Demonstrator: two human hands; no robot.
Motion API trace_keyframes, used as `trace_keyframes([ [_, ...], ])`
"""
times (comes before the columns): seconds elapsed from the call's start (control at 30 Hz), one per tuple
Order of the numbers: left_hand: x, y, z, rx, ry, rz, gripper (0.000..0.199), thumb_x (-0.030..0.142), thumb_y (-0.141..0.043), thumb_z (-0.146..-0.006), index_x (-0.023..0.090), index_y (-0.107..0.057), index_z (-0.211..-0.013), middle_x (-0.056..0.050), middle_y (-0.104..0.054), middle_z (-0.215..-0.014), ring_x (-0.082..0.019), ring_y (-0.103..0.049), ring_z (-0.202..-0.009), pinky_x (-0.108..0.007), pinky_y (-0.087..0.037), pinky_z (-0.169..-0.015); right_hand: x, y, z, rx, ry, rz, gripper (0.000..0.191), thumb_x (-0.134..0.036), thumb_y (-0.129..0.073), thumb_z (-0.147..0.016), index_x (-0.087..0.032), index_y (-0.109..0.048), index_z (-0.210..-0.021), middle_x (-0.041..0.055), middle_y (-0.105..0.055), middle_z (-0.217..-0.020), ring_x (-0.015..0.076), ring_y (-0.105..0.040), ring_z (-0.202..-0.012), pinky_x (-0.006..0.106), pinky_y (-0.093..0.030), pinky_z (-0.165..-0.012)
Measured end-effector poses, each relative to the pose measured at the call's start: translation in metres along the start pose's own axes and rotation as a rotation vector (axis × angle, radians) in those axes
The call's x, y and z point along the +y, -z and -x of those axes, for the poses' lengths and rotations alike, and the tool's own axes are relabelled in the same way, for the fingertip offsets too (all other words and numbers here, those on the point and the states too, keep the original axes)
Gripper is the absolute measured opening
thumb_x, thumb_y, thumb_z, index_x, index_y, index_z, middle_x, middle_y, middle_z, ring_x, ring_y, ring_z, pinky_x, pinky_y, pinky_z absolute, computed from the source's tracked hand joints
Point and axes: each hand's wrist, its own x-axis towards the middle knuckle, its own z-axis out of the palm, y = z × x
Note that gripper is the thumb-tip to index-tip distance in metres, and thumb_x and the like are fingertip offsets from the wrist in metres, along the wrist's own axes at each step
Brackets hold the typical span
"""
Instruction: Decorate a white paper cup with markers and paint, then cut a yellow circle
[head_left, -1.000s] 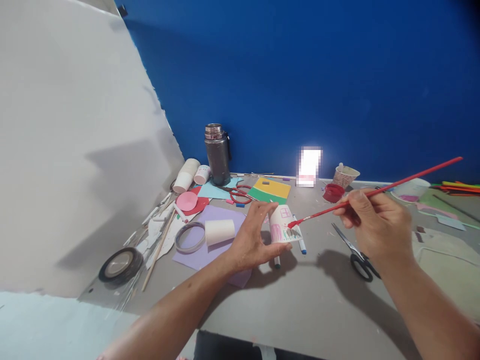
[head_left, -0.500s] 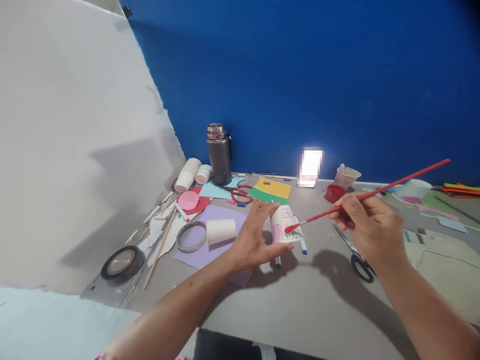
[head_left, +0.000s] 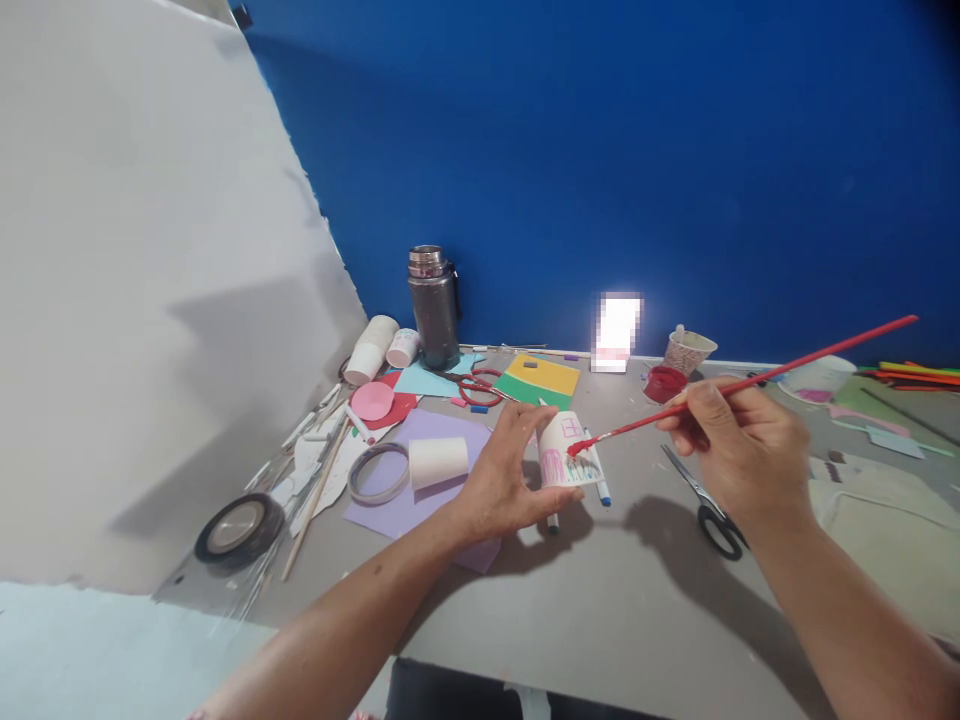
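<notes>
My left hand (head_left: pixel 510 465) grips a white paper cup (head_left: pixel 553 432) upside down, with the thumb at its rim and the fingers near its base. Pink window and door drawings and green strokes mark the cup's side. In my right hand (head_left: pixel 739 440) is a long red paintbrush (head_left: pixel 810 358), held like a pen. Its red-coated tip is at the cup's side, among the drawn lines. Beneath and beside the cup lie a blue-ended marker (head_left: pixel 604 494) and a dark-ended marker (head_left: pixel 553 524). A pot of red paint (head_left: pixel 664 384) stands beyond my right hand.
Black-handled scissors (head_left: pixel 718 532) lie beside my right wrist. Leftward are a white cup (head_left: pixel 439 464) on purple paper (head_left: pixel 409 425), a tape ring (head_left: pixel 358 494) and black tape (head_left: pixel 240 530). A dark flask (head_left: pixel 435 315), red-handled scissors (head_left: pixel 472 402) and a glowing phone (head_left: pixel 619 332) are farther back.
The brush tip has shifted slightly left and up across the cup's side, and the brush lies a little flatter. Both hands keep their holds. The whole view has shifted slightly.
</notes>
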Motion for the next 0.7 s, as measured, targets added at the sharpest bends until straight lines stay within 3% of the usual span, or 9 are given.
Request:
trace_keyframes([
  [0.5,-0.0010,0.0009,0.0012,0.006,-0.015,0.009,0.079,0.039,-0.090,-0.075,0.028,-0.050,-0.143,-0.012,-0.056,-0.134,-0.034,-0.055,-0.129,-0.059,-0.049,-0.113,0.0002,0.0049,-0.0028,-0.019,0.012,0.056,0.033,-0.051,-0.081,-0.091,-0.021,-0.074,-0.078,0.0013,-0.071,-0.064,0.0112,-0.058,-0.046,0.025,-0.049,-0.043],
  [0.7,0.0004,0.0000,0.0018,0.026,-0.042,0.019,0.077,0.024,-0.085,-0.075,0.027,-0.047,-0.142,-0.013,-0.056,-0.136,-0.033,-0.055,-0.130,-0.056,-0.051,-0.111,-0.0022,0.0061,-0.0059,0.060,-0.012,-0.051,0.029,-0.049,-0.084,-0.088,-0.025,-0.075,-0.074,0.0015,-0.071,-0.063,0.0138,-0.056,-0.047,0.029,-0.045,-0.043],
])
